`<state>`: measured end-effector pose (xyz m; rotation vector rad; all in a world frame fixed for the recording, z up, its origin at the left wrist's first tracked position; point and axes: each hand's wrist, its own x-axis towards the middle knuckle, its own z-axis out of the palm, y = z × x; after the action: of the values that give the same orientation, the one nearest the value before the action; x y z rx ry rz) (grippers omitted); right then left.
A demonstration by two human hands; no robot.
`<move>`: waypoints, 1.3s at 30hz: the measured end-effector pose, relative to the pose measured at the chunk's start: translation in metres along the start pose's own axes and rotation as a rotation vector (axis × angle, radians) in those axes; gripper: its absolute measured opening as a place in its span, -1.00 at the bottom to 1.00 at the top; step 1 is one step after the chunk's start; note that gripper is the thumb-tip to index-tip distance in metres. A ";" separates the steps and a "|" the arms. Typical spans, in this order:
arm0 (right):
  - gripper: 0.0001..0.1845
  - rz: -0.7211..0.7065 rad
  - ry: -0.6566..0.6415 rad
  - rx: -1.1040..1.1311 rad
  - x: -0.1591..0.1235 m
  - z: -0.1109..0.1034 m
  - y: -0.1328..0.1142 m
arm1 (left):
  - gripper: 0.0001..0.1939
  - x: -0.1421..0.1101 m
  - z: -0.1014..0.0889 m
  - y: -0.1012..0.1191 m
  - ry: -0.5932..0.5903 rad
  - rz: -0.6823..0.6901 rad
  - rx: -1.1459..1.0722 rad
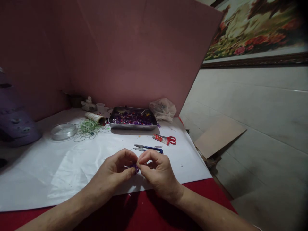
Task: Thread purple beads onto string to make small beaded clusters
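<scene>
We have a small purple beaded piece (134, 167) between our two hands, above the near edge of the white sheet that covers the table (115, 146). Our left hand (117, 166) pinches it between thumb and bent fingers, so the piece sits at the tips of that grip, on the side facing the other hand. Our right hand (155, 170) has its thumb and forefinger pressed together right at the piece's right side; whether they hold a thread there, we cannot tell.

Beyond our hands, a shallow metal tray (133, 127) holds many loose beads (132, 118), mostly purple, with some red and clear ones among them. To its left we see a round clear container (64, 131), its contents too faint to tell, and a small translucent cup (100, 106) farther back. Just beyond our fingertips lie blue-handled snips (149, 148), with red-handled scissors (171, 140) farther right.
</scene>
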<state>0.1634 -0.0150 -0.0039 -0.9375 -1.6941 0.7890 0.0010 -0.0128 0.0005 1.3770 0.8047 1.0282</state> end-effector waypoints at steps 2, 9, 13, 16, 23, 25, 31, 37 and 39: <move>-0.85 -0.223 0.001 -0.138 -0.001 -0.001 0.002 | -0.89 0.000 0.001 0.001 -0.018 0.012 -0.017; -0.85 -0.620 -0.039 -0.473 0.001 -0.006 0.006 | -0.77 0.000 0.007 0.009 0.021 -0.071 -0.115; -0.81 -0.716 -0.068 -0.575 0.003 -0.009 0.003 | -0.82 -0.002 0.006 0.008 0.060 -0.140 -0.131; -0.76 -0.782 -0.124 -0.584 0.004 -0.012 0.001 | -0.83 -0.001 0.003 0.002 0.043 -0.223 -0.172; -0.82 -0.728 -0.033 -0.504 0.002 -0.012 0.000 | -0.83 -0.002 0.004 0.008 0.056 -0.255 -0.179; -0.82 -0.703 -0.022 -0.495 0.001 -0.012 0.000 | -0.83 -0.003 0.006 0.014 0.080 -0.215 -0.084; -0.84 -0.714 -0.032 -0.466 0.001 -0.010 0.001 | -0.86 -0.003 0.006 0.015 0.107 -0.049 0.073; -0.87 -0.632 -0.040 -0.372 0.003 -0.008 0.003 | -0.94 0.000 -0.001 0.005 0.055 -0.164 -0.267; -0.87 -0.585 -0.033 -0.321 0.003 -0.007 0.004 | -0.92 0.001 -0.002 0.005 0.021 -0.172 -0.412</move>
<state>0.1701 -0.0097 -0.0038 -0.5792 -2.0190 0.1463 -0.0010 -0.0110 0.0057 0.9316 0.6680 1.0075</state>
